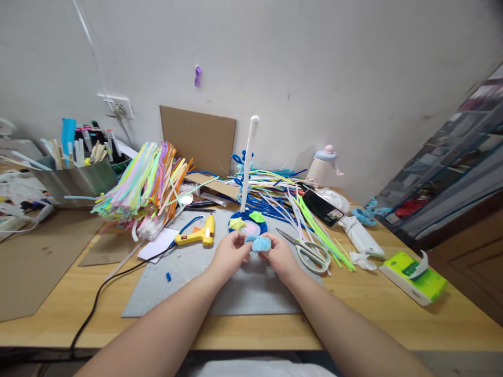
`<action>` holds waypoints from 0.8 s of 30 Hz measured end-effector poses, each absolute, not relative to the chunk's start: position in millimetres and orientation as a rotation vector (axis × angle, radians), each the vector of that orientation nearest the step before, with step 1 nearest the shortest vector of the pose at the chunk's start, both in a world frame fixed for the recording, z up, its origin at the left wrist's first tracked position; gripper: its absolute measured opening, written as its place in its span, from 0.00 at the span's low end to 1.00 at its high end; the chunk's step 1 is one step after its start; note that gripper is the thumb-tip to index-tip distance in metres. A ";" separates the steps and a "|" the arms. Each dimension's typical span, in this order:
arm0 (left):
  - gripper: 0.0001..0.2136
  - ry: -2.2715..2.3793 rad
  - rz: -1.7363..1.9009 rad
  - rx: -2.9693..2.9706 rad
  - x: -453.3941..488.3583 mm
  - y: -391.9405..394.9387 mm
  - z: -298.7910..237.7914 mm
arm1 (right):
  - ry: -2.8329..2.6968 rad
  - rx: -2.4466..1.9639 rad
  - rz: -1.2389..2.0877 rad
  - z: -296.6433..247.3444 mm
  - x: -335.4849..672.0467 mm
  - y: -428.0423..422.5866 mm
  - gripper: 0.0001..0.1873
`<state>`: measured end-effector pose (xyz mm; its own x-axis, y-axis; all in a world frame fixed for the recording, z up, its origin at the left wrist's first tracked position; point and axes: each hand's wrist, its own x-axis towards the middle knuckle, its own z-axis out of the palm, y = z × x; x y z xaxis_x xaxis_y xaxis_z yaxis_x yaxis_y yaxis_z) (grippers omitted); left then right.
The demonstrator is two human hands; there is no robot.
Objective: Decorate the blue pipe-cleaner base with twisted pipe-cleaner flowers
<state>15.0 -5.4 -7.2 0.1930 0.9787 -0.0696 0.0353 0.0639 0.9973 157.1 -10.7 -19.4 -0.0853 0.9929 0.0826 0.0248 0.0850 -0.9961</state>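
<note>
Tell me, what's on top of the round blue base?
A white pole stands on the base, with a yellow star and a green shape. Left hand, right hand and their blue shell cover its front edge.

Fuzzy blue shell; matt grey mat; smooth wooden table.

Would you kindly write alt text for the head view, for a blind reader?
The person's left hand and right hand pinch a light-blue fuzzy shell shape over a grey cutting mat, before a round blue base with a tall white stem. A yellow glue gun lies left of it, scissors right, pipe cleaners heaped behind.
</note>
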 end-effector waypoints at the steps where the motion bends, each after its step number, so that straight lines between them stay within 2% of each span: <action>1: 0.08 1.137 1.031 1.365 14.4 -6.3 -6.7 | -1.360 -1.135 1.153 -18.7 158.7 -10.2 0.05; 8: 0.08 1.208 1.075 1.665 9.0 -7.1 -5.2 | -1.663 -1.178 0.833 -14.5 164.0 -15.6 0.10; 18: 0.09 1.253 0.993 1.637 11.5 -10.7 -10.6 | -1.836 -1.196 0.571 -10.6 161.2 -28.0 0.09; 24: 0.07 1.255 0.991 1.681 9.9 -5.3 -9.7 | -1.726 -1.206 0.712 -11.9 157.7 -20.9 0.12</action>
